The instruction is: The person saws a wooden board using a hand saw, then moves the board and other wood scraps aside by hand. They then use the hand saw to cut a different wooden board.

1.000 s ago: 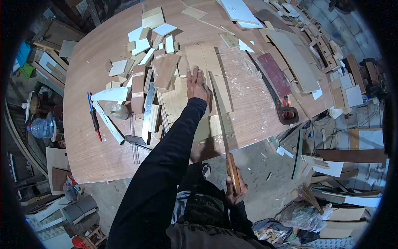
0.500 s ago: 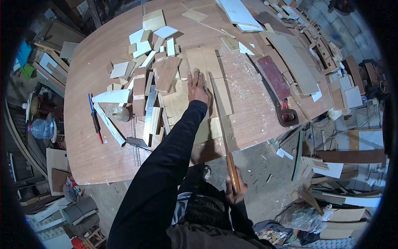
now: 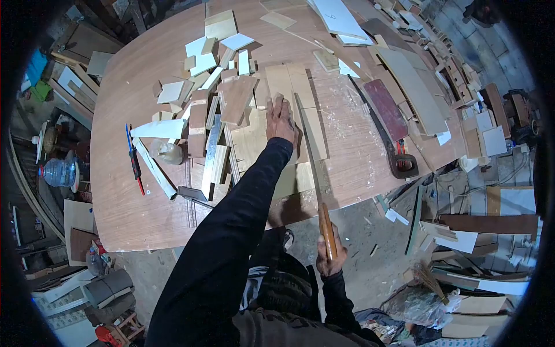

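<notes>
My left hand (image 3: 281,120) lies with fingers spread on a thin plywood board (image 3: 281,81) at the middle of the table, holding nothing. Wrapped round the wooden handle (image 3: 328,234) of a saw is my right hand (image 3: 331,258), below the table's front edge. The long saw blade (image 3: 310,150) runs up from the handle, just right of my left hand, across the plywood. Another light board (image 3: 248,139) lies beside and partly under my left forearm. A brown wood piece (image 3: 237,98) rests to the left of my left hand.
Wood offcuts (image 3: 221,26) and a metal-faced block (image 3: 212,139) lie on the left of the table (image 3: 139,214). A plastic bag (image 3: 169,152) and a blue-and-red tool (image 3: 134,162) are farther left. At the right are a dark red board (image 3: 384,110), a black-framed saw (image 3: 403,165) and long panels (image 3: 410,89).
My right hand and the saw handle have moved slightly up toward the table. My left hand stays on the plywood. The whole view has shifted a little.
</notes>
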A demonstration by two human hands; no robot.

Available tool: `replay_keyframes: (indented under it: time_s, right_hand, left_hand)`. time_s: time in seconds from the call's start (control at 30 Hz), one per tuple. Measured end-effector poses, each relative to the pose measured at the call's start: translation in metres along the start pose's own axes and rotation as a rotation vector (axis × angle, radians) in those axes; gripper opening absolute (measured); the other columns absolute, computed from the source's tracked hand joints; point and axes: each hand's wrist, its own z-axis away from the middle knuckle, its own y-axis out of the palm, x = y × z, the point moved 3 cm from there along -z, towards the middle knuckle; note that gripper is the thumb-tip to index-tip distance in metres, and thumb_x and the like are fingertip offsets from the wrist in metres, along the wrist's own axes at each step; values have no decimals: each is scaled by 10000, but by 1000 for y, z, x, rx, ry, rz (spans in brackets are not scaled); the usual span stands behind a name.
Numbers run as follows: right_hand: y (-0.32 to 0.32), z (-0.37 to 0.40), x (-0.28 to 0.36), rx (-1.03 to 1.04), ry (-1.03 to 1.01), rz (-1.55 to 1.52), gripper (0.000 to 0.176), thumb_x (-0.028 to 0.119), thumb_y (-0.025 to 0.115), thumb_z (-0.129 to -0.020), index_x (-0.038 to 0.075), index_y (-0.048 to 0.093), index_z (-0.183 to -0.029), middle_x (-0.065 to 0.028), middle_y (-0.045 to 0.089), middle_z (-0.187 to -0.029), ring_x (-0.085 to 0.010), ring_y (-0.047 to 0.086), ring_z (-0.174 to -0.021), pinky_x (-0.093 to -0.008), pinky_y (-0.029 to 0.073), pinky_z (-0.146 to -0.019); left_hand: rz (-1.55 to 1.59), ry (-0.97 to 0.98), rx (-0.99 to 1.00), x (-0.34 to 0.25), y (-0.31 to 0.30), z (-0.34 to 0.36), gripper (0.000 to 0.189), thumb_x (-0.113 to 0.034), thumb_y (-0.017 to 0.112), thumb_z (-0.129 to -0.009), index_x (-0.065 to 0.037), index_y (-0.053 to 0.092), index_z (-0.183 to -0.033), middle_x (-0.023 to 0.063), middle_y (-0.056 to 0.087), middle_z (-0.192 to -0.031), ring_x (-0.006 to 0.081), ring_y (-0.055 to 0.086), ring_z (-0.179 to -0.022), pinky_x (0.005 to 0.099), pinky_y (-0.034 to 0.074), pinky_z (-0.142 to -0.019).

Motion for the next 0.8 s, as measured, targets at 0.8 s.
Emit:
replay_keyframes:
  time_s: [0.8]
  right_hand:
    - [-8,18,-1,-13,7,12,468,320,602,-918,13,557,-1269,-156,664,-1039,-219,672,-848,-308,526,-739]
  left_hand:
    - [15,3,23,1,-1,-1,550,-43,528,-792,45,468,-1331,182,353,-1480,447,217,-1400,459,213,-1161]
